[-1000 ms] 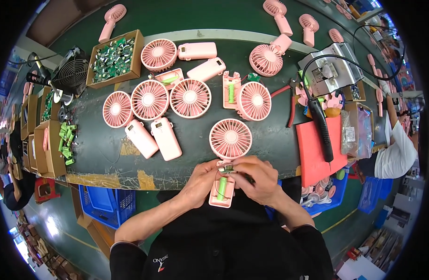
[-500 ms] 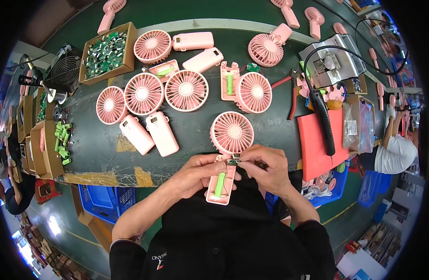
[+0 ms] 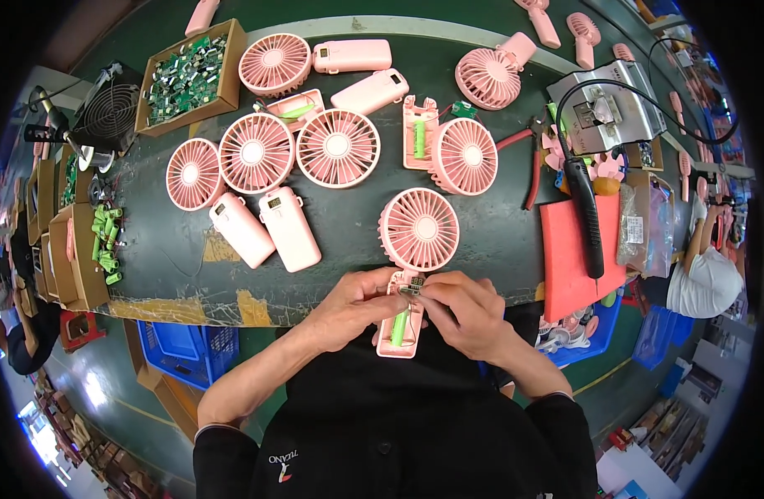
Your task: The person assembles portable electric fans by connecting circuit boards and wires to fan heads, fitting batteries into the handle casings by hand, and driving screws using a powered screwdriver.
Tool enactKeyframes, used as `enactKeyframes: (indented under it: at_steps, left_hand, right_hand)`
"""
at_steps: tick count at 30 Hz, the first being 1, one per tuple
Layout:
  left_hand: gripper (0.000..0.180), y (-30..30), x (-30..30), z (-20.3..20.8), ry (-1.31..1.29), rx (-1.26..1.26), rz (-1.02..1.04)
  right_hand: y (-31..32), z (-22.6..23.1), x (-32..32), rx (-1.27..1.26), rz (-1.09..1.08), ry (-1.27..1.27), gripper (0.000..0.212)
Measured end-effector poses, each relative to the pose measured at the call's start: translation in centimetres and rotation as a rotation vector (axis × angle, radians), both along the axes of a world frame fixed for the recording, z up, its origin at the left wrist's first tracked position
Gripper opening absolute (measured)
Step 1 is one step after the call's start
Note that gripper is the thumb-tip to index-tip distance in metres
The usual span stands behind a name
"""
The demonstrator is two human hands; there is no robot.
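Note:
A pink handheld fan [image 3: 420,230] lies at the bench's front edge, its opened handle shell [image 3: 388,346] tilted toward me. Inside that shell sits a green battery cell [image 3: 399,328] with thin wires. My left hand [image 3: 353,309] is closed round the handle's left side, thumb across its upper part. At the handle's upper end, the fingertips of my right hand [image 3: 467,313] pinch a small circuit board with a display [image 3: 417,283]. The fingers partly cover the board, so how it sits in the shell cannot be made out.
Several pink fans [image 3: 338,148] and closed pink handles [image 3: 289,229] lie beyond my hands. A box of circuit boards [image 3: 231,81] stands back left, near loose green cells [image 3: 107,237]. On the right are a soldering iron [image 3: 583,208], a red foam sheet [image 3: 565,258] and red-handled pliers [image 3: 534,179].
My right fingers have moved down and left, closer to my left thumb, over the circuit board. The display now faces up more plainly. The whole view has shifted slightly.

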State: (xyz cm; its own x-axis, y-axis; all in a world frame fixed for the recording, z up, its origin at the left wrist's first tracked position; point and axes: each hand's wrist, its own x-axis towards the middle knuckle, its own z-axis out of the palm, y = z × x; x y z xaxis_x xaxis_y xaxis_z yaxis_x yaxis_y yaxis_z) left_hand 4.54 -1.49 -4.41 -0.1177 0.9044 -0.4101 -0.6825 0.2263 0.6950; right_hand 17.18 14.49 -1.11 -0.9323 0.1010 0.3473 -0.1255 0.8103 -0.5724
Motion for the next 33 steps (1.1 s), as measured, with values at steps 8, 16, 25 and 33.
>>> enactKeyframes:
  at_steps: [8,16,25,33]
  left_hand:
    - [0.028,-0.2,0.3,-0.5,0.095,0.041,0.015]
    - [0.035,-0.3,0.1,-0.4,0.058,0.019,0.001]
    - [0.036,-0.4,0.0,-0.6,0.008,0.01,0.002]
    - [0.038,-0.1,0.0,-0.6,0.009,-0.002,0.031]
  right_hand:
    - [-1.4,-2.3,0.4,-0.052,-0.115,0.122,0.023]
    - [-1.1,-1.8,0.1,-0.058,-0.082,0.108,0.023]
    - [-0.7,-2.3,-0.1,-0.107,-0.021,0.096,0.024]
    - [-0.7,-2.5,-0.4,-0.053,-0.015,0.106,0.023]
